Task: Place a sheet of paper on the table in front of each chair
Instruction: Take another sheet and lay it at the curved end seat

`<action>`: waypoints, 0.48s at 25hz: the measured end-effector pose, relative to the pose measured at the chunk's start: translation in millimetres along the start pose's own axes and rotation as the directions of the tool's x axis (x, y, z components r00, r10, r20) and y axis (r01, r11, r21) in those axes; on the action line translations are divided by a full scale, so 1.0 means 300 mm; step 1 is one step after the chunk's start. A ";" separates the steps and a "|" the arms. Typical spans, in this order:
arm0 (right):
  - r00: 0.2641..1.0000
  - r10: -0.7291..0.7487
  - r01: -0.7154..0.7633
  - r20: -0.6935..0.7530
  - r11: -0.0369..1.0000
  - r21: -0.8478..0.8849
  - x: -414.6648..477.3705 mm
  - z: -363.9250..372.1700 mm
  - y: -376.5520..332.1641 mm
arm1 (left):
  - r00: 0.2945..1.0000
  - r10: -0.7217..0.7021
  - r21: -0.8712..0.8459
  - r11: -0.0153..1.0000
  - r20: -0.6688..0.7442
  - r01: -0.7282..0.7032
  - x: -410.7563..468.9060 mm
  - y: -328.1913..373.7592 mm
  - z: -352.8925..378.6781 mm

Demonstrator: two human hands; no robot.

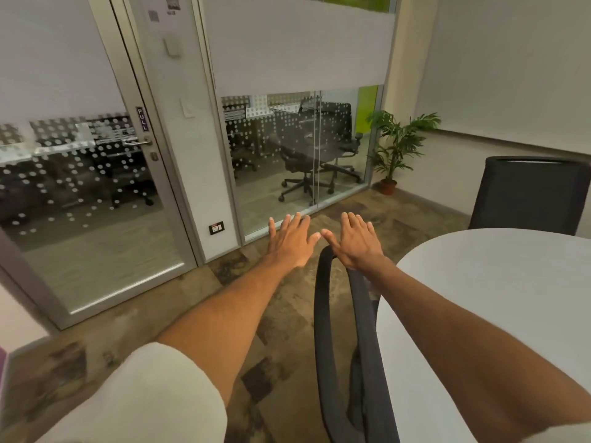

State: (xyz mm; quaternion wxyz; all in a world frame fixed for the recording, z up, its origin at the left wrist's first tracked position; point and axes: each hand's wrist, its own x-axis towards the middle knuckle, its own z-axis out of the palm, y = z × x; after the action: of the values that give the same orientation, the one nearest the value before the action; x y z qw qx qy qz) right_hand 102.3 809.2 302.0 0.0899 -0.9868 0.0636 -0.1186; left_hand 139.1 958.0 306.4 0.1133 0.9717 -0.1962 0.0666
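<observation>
The white round surface (499, 282) fills the right of your view, and the part you can see is bare, so by the look of it no place has been laid. No paper shows anywhere here; where the sheets are, you cannot tell. Two dark chairs stand at the surface: the far chair (531, 193) beyond its far edge, and the near chair (348, 340) tucked against its left edge, its back seen edge-on. Both your arms reach out to the left of the surface, palms down. Your left hand (292, 239) is spread flat and empty in the air. Your right hand (358, 243) is as flat and empty, over the near chair's top; contact is unclear.
</observation>
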 end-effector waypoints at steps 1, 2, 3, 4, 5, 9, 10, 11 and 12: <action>1.000 0.008 -0.008 -0.001 1.000 -0.010 0.042 0.014 0.009 | 1.000 0.009 -0.003 1.000 0.002 -0.009 0.050 -0.010 0.017; 1.000 0.018 -0.018 -0.005 1.000 -0.016 0.081 0.025 0.018 | 1.000 0.022 0.000 1.000 0.006 -0.022 0.100 -0.018 0.033; 0.999 0.034 -0.034 -0.009 0.999 -0.013 0.122 0.038 0.029 | 0.999 0.037 0.003 0.999 0.016 -0.038 0.151 -0.027 0.048; 0.998 0.054 -0.054 -0.011 0.998 -0.009 0.162 0.052 0.040 | 0.998 0.054 0.000 0.999 0.028 -0.054 0.203 -0.035 0.064; 0.997 0.080 -0.080 -0.005 0.997 -0.010 0.205 0.072 0.053 | 0.996 0.077 -0.006 0.997 0.042 -0.076 0.264 -0.041 0.086; 0.982 0.188 -0.189 -0.004 0.982 -0.018 0.364 0.159 0.072 | 0.980 0.184 -0.010 0.983 0.075 -0.184 0.490 -0.081 0.174; 0.975 0.223 -0.223 0.003 0.975 -0.017 0.407 0.182 0.069 | 0.973 0.211 -0.020 0.978 0.095 -0.210 0.550 -0.102 0.197; 0.967 0.253 -0.253 0.006 0.967 -0.020 0.445 0.201 0.066 | 0.965 0.237 -0.026 0.971 0.110 -0.236 0.602 -0.124 0.214; 0.960 0.279 -0.279 0.001 0.960 -0.030 0.481 0.216 0.067 | 0.957 0.264 -0.030 0.964 0.121 -0.263 0.651 -0.147 0.227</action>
State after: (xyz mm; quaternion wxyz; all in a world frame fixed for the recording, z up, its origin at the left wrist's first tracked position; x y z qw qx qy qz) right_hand 255.3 779.1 268.3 0.0914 -0.9695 0.2035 -0.1013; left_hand 340.8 909.2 266.1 0.0977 0.9383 -0.3311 0.0191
